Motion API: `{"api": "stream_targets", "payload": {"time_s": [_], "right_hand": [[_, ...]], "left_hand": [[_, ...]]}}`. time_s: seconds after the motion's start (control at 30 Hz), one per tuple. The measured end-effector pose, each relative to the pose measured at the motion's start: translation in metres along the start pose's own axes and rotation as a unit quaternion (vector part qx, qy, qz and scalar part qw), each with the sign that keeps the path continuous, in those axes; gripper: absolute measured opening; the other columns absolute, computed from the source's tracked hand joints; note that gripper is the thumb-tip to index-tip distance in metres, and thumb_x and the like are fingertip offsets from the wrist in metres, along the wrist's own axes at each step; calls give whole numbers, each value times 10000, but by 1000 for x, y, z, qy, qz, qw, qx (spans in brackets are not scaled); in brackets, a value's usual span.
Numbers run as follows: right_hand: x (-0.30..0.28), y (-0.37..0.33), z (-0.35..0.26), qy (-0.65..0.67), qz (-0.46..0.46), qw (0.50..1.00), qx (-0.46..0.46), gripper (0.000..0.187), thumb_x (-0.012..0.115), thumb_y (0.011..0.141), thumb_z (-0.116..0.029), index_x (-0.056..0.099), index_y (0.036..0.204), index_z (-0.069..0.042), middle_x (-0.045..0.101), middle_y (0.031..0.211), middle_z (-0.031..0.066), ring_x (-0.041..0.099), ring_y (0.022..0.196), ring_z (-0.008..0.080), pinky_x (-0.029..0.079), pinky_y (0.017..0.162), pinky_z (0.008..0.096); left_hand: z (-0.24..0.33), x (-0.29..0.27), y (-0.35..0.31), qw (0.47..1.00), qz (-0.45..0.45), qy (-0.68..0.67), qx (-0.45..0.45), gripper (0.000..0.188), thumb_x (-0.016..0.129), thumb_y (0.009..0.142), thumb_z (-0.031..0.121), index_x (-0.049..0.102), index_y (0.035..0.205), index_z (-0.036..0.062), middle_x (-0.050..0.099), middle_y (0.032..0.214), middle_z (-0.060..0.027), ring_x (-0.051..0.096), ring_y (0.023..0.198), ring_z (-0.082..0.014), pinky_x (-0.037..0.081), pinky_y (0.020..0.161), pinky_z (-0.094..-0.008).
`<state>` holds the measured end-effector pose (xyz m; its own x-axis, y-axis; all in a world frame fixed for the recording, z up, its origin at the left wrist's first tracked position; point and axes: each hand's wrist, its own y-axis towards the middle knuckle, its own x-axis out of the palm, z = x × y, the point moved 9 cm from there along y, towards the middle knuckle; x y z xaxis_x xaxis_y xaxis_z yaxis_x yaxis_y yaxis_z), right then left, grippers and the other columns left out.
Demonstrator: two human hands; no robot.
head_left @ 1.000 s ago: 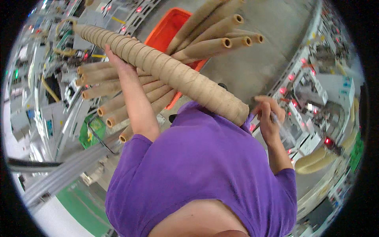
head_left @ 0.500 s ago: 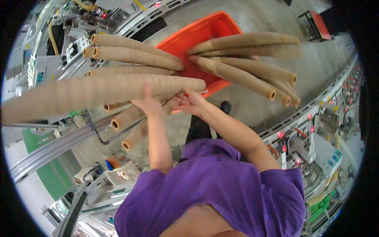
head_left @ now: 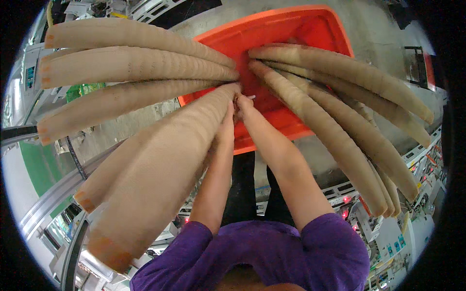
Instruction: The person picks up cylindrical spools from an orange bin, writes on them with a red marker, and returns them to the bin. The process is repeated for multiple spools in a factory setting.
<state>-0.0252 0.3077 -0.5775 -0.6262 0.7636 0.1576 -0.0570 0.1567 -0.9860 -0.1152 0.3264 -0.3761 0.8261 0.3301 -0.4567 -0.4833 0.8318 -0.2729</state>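
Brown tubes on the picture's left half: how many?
6 visible: top tube; second tube below it; a sliver of one between those; third tube underneath; lower-left tube; large front tube, covering part of it. More may be hidden.

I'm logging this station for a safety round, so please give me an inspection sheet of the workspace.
Surface: grey concrete floor around an orange-red bin.
Job's things: brown tubes fan out of the bin, left tubes and right tubes; the nearest tube slants left.
Clutter: green basket, partly behind the left tubes.
Hands: left hand against the nearest tube's lower end; right hand beside it; both grips partly hidden.
Cables: none clear enough to confirm.
Surroundings: machines with red lights at lower right.
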Motion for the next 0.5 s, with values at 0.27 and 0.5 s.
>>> {"api": "stream_targets", "payload": {"time_s": [0.27,0.5], "right_hand": [[16,-53,-18,-189,-100,954,-211,174,493,987,-253,542,1000,-87,624,926,20,603,770,124,447,589,262],[-89,-392,-78,-547,88,526,-645,194,685,787,-55,620,969,-60,671,962,100,595,1018,323,431,895,410]], "left_hand": [[-23,28,54,914,11,-319,-252,723,720,861,218,290,1420,57,388,1431,-145,441,1273,-288,385,1051,-454],[-20,59,37,850,-100,-348,-384,671,639,906,369,330,1431,86,391,1411,-162,334,1340,-365,290,1114,-487]]}}
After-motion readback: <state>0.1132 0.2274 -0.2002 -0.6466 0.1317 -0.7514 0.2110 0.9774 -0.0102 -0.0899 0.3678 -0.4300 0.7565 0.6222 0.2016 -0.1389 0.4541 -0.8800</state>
